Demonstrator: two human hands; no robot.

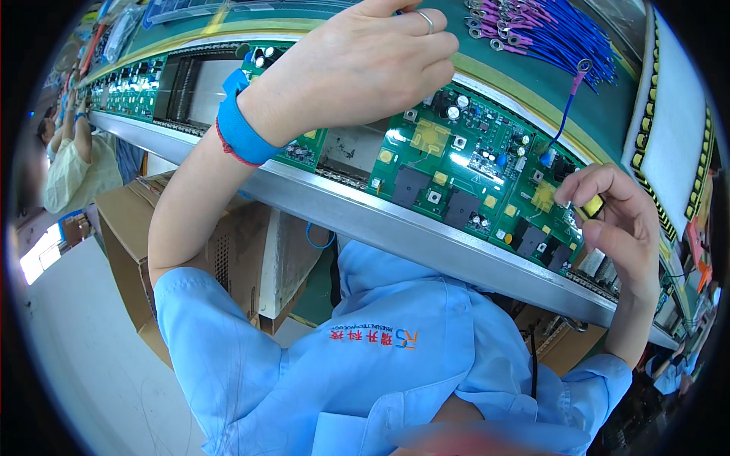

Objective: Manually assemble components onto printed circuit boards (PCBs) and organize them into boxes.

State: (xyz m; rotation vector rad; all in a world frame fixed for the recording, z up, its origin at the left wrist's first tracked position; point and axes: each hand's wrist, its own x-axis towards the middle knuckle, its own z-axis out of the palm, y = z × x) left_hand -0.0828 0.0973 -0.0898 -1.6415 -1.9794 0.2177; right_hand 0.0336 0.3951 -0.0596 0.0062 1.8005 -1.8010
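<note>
My right hand (625,216) pinches a small yellow-and-black coil component (591,206) between thumb and fingers. It hovers at the right end of a green circuit board (477,182), which carries black relays, capacitors and yellow squares. From this board a blue wire (566,115) with a pink-sleeved ring terminal stands up, just left of the right hand. My left hand (372,64), with a ring and a blue wrist strap (242,129), reaches across above the board toward the top edge. Its fingers are curled; the fingertips and anything in them are hidden or cut off.
A metal conveyor rail (395,215) runs along the near side, with more green boards (137,90) to the left. Blue ring-terminal wires (566,38) lie in a bundle behind. At right is a white sheet (669,99) edged by yellow components. Cardboard boxes (125,243) stand below; another person (76,163) is far left.
</note>
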